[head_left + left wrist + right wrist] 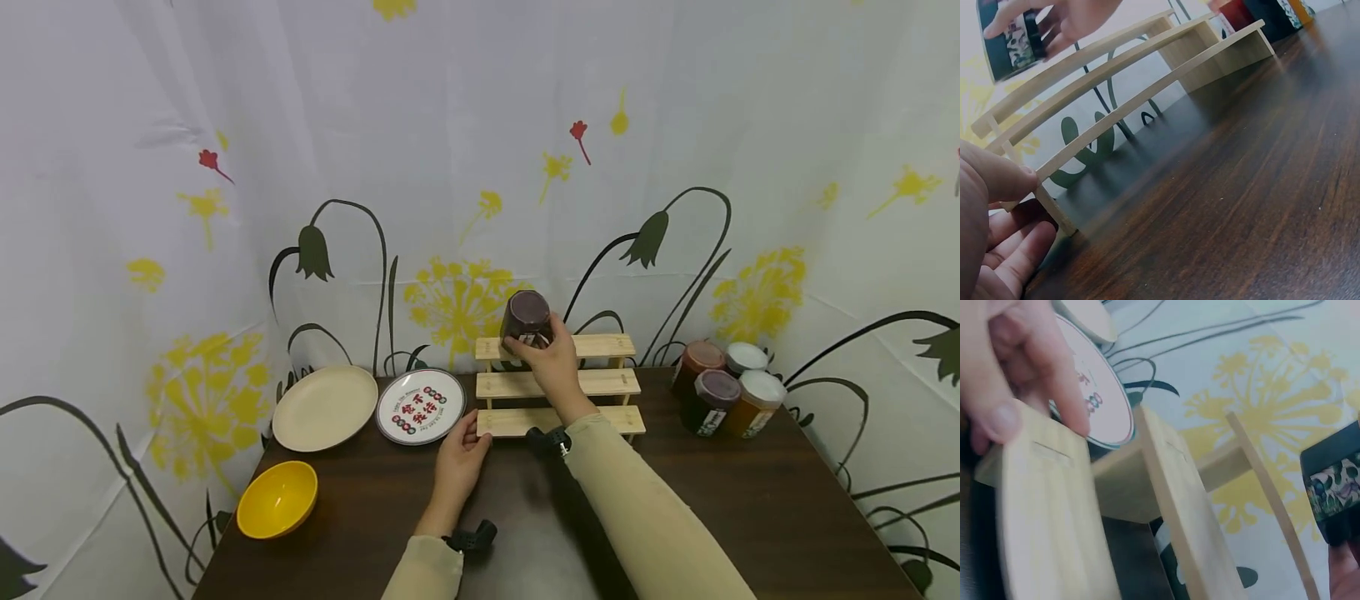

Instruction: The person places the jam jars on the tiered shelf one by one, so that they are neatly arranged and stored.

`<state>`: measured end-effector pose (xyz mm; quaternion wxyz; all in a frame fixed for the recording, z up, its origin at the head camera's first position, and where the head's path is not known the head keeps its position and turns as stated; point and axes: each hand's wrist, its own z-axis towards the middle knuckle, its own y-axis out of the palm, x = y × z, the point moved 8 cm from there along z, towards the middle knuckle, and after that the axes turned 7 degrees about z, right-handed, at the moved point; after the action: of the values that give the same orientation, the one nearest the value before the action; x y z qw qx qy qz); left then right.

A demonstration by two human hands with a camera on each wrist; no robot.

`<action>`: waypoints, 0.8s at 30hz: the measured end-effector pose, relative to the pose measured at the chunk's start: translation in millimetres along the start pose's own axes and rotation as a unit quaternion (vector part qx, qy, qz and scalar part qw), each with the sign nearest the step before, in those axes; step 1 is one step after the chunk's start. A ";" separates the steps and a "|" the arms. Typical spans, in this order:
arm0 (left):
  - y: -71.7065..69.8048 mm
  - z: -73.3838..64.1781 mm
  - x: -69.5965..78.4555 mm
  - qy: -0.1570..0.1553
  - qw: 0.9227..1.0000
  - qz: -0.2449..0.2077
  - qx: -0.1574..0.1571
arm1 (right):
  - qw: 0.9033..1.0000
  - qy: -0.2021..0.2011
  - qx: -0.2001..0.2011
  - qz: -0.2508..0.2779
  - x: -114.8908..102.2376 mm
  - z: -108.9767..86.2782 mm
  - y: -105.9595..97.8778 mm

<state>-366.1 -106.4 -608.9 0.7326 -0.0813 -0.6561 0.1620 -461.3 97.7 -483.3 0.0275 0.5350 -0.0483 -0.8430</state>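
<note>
Right hand (553, 367): grips the dark-lidded jar (527, 310), raised near the left end of the top tier (600, 345)
Left hand (457, 467): pinches the left end of the bottom tier (517, 422)
Wooden rack (609, 382): could slide if tugged
Narrow tiers: an off-centre jar might topple

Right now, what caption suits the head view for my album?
Left hand gripping a wooden rack, right hand holding a dark jar near the top tier.

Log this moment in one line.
left hand: grips bottom tier of rack | right hand: holds dark jar near top tier | four jars: on table, right of rack
</note>
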 end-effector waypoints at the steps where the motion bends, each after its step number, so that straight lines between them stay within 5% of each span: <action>1: 0.4 -0.3 -0.2 -0.001 1.000 0.000 -0.002 | 1.000 0.005 -0.004 -0.002 2.3 2.6 0.3; 17: -6.4 -3.1 -0.6 -0.002 1.000 0.006 0.003 | 0.991 0.109 0.023 -0.079 18.3 8.4 3.4; 24: -3.0 -3.0 -0.4 -0.002 1.000 -0.005 -0.002 | 0.987 0.106 0.004 -0.120 16.8 9.8 1.8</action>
<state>-362.8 -109.0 -608.7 0.7321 -0.0792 -0.6582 0.1565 -477.3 94.8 -494.0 -0.0711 0.6237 0.0165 -0.7783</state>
